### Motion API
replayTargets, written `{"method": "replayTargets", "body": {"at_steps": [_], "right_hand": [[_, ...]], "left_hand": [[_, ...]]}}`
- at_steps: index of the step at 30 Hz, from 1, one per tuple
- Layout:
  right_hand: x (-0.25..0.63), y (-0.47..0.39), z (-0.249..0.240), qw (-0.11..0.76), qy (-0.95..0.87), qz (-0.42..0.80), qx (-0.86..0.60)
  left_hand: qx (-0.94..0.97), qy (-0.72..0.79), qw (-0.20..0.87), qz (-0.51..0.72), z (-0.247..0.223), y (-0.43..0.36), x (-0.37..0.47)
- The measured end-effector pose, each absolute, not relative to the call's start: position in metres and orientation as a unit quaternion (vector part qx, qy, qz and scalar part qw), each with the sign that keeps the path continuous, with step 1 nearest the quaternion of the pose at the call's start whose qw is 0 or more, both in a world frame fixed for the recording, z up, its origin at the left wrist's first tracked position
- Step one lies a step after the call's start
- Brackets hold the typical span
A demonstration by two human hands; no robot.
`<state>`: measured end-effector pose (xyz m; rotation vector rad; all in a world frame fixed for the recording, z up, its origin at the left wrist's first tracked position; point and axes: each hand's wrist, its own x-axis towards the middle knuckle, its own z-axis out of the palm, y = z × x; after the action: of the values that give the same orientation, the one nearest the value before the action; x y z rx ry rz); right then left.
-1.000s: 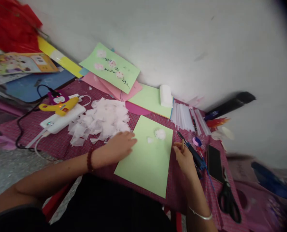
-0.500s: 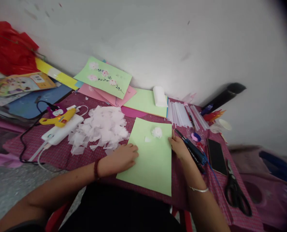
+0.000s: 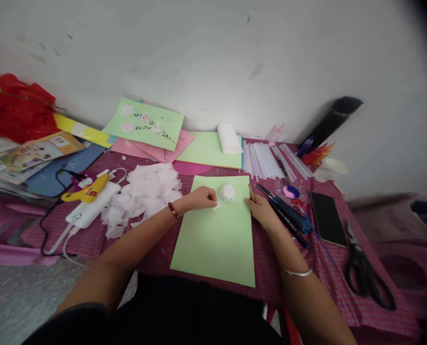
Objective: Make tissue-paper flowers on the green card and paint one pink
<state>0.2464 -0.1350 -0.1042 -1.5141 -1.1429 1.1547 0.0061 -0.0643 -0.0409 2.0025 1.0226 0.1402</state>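
A light green sheet of paper (image 3: 213, 244) lies on the table in front of me, with a white ruffled paper flower (image 3: 227, 192) near its top. My left hand (image 3: 203, 197) is over the sheet, fingers pinched on a small white tissue paper piece (image 3: 218, 206) just left of the flower. At the sheet's right edge, my right hand (image 3: 259, 209) is closed around a thin brown stick (image 3: 251, 191), its lower part hidden by the fingers. To the left rests a heap of white tissue paper squares (image 3: 149, 189).
A yellow glue gun (image 3: 87, 190) lies on a white power strip (image 3: 95, 206) at left. On the right are pens (image 3: 285, 215), a phone (image 3: 328, 218) and black scissors (image 3: 366, 275). Behind stand glue sticks (image 3: 262, 160) and a green flower card (image 3: 149, 122) against the wall.
My left hand has moved from the sheet's left edge up and right to the small tissue piece, its fingers now pinched. The right hand stays at the right edge with the stick.
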Motion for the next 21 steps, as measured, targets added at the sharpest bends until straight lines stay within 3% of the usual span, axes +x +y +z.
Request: {"method": "replayTargets", "body": {"at_steps": [6,12,15,18,21], "right_hand": [[0.244,-0.133,-0.1,0.438,-0.405,0.536,-0.597],[0.247,-0.133,-0.091,0.453,-0.503,0.281,-0.68],[0.234,-0.14,-0.075,0.478,-0.51,0.233,-0.676],[0.206,-0.148,-0.057,0.491,-0.523,0.322,-0.619],[0.176,-0.15,-0.046,0.438,-0.538,0.449,-0.563]], "left_hand": [[0.6,0.381,0.666,0.227,-0.037,-0.08,-0.007],[0.584,0.395,0.656,0.269,-0.046,-0.086,-0.008],[0.594,0.403,0.636,0.282,-0.05,-0.088,-0.007],[0.612,0.396,0.617,0.295,-0.05,-0.091,-0.007],[0.626,0.379,0.607,0.31,-0.047,-0.096,-0.007]]}}
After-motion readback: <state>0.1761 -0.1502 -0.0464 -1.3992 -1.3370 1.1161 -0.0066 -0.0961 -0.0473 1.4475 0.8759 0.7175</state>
